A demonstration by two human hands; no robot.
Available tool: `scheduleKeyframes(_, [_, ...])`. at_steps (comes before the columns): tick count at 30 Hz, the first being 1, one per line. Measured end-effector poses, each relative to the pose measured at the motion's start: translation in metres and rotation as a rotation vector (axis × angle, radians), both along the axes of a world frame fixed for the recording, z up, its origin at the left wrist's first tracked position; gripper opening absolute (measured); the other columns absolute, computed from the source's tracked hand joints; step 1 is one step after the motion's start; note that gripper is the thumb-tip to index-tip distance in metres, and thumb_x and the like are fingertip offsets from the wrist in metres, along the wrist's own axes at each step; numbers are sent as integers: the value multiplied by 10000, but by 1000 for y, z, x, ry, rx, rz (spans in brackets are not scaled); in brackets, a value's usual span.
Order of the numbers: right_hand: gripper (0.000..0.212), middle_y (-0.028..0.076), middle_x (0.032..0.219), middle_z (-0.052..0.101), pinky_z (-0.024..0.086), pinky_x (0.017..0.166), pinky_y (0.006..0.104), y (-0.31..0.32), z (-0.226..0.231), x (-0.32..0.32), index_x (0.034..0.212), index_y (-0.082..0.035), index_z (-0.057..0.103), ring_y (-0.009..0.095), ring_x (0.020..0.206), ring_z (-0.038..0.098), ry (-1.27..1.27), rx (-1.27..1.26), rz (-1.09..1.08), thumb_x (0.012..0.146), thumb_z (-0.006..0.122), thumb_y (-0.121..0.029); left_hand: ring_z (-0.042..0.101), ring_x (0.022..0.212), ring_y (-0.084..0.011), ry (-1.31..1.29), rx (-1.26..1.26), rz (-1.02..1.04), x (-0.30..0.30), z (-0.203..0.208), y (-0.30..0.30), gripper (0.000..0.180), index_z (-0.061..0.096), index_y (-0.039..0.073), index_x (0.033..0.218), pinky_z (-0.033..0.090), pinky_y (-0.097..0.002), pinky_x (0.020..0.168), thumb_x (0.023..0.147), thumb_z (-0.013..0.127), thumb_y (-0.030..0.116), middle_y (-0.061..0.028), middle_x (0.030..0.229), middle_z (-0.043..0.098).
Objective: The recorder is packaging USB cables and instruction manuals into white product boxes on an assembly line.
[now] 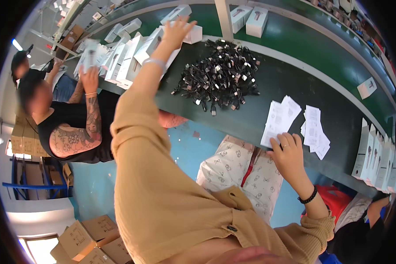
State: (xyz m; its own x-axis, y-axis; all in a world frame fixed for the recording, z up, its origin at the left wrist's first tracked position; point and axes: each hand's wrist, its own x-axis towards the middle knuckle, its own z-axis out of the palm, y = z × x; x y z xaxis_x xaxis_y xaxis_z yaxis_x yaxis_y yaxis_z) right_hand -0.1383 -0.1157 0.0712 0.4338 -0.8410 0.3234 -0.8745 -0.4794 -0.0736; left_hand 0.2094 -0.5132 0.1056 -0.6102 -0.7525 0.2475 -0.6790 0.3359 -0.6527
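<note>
My left hand (178, 33), fingers spread, reaches far out over the bench beside a white box (192, 33); whether it touches the box I cannot tell. Below and to the right of it lies a large heap of short black cables (224, 72) with metal plugs. My right hand (288, 154) rests at the bench's near edge, fingers outstretched, the fingertips by the lower edge of a fanned stack of printed leaflets (278, 119). A second stack of leaflets (313, 127) lies just to the right of that one.
A row of white boxes (127, 61) stands at the left, and upright white boxes (372, 156) line the right end. The green belt (290, 33) beyond a rail carries more boxes (256, 21). A tattooed co-worker (75, 119) works at left. Cartons (86, 237) are stacked at lower left.
</note>
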Motion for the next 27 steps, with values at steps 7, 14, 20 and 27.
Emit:
scheduleKeyframes(7, [329,101,877,555,393,753,407,-2,1,-8,962,12,623,267,888,533,-112,-36,70,673,703,-122,583,1078,-306,141,411,7,-30,12,-35,890,373,209,1377,520,-409,822,581,740,58,-92,1318,517])
scheduleKeyframes(14, [111,60,795,597,375,621,349,-16,19,-19,821,-30,614,236,743,554,-312,-131,-40,719,656,-13,536,1043,-356,745,-158,-325,-4,78,77,767,478,116,1301,471,-437,876,635,812,297,-169,1174,529])
scheduleKeyframes(20, [81,180,1243,561,434,925,389,-11,45,-41,893,-40,617,298,1141,537,-1221,83,-125,888,606,-120,456,1192,-261,1705,366,-327,-2,59,244,860,219,-6,1331,388,-394,1001,695,789,100,-153,1264,422])
scheduleKeyframes(27, [163,183,1542,116,334,1051,507,4,37,26,908,-45,589,403,1379,243,-2077,817,439,937,568,-204,367,1260,-414,1562,595,-829,-70,-50,349,818,293,168,1157,313,-494,1021,590,882,184,-286,1346,335])
